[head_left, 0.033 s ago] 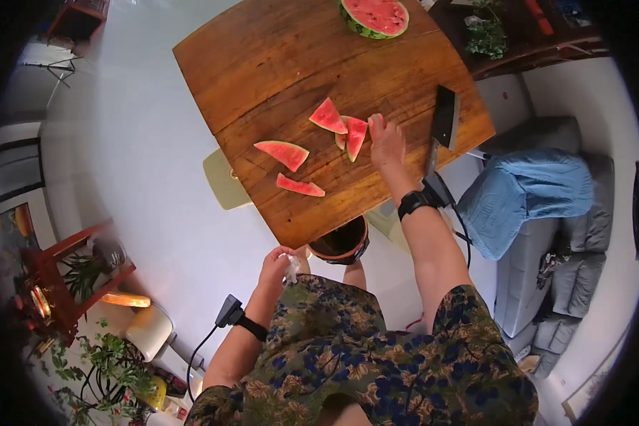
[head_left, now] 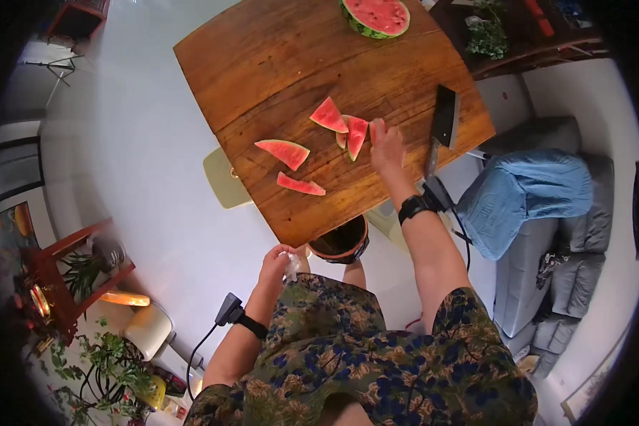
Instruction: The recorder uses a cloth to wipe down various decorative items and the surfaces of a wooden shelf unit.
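A wooden table (head_left: 277, 64) holds several red watermelon wedges with green rind: one at the left (head_left: 284, 151), a thin one (head_left: 302, 185) below it, one farther back (head_left: 329, 116), and a small cluster (head_left: 355, 135). My right hand (head_left: 388, 149) lies on the table with its fingertips against that cluster. A dark cleaver (head_left: 444, 117) rests just right of this hand. A cut half watermelon (head_left: 376, 15) sits at the far edge. My left hand (head_left: 277, 263) is below the near table edge, closed on a small crumpled white piece (head_left: 292, 264).
A round brown container (head_left: 341, 241) sits under the near table edge. A pale stool (head_left: 224, 177) stands at the table's left. A grey sofa (head_left: 575, 284) with a blue cloth (head_left: 525, 192) is on the right. Potted plants (head_left: 486, 35) stand at the far right; a red shelf (head_left: 64, 266) stands left.
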{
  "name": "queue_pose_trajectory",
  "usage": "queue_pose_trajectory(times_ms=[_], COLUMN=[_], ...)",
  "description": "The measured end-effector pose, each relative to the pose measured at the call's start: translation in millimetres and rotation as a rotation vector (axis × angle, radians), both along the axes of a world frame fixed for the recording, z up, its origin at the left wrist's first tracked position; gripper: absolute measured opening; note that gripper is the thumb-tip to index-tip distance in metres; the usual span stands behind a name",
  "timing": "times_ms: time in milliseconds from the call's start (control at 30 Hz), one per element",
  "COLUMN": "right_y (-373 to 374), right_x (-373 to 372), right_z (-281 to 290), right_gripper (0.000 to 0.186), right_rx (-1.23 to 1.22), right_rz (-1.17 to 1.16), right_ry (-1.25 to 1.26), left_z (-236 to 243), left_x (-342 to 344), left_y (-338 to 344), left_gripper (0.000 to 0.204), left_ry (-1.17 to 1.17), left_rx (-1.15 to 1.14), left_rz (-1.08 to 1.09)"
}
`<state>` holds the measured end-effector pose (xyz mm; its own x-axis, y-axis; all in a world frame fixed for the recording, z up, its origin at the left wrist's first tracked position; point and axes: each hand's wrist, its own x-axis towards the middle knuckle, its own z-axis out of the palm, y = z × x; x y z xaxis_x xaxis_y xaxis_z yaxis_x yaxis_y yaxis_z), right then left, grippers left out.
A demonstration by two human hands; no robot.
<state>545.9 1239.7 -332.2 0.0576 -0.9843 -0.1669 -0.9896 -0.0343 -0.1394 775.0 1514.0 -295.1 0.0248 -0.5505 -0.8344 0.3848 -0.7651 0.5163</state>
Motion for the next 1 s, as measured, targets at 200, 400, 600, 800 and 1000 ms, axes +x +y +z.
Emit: queue_pose_trajectory(times_ms=[200,400,600,800,1000], right_y=[74.3,161.1,191.2,105.2,-6.9], right_x=[-8.5,-0.6,-3.8,7.3,41.7], right_z=[-1.7,-3.1,9.5,17.3,12.7], right_gripper=[0.045,0.057,0.058,0.049,0.047], right_rx=[0.187,0.08,0.182,-0.022,-0.054], right_rz=[-0.046,-0.034,0.024,0.072,0.085], right_ry=[-0.166,-0.249,-0.308,-0.382,-0.169], left_z=[-7.6,-10.2,-17.1,-10.7,-14.7], left_x=[4.0,3.4,2.5,1.7,6.7], left_y=[-6.0,-12.3,-19.4,-30.1,-11.2], left_gripper=[0.018,0.017,0.017,0.018,0.018], left_ry=[-0.005,-0.015,0.019,-0.009,-0.02], left_rx=[-0.013,-0.022,-0.074,-0.079,-0.062], left_rz=[-0.003,-0.032,-0.054,-0.002,-0.019])
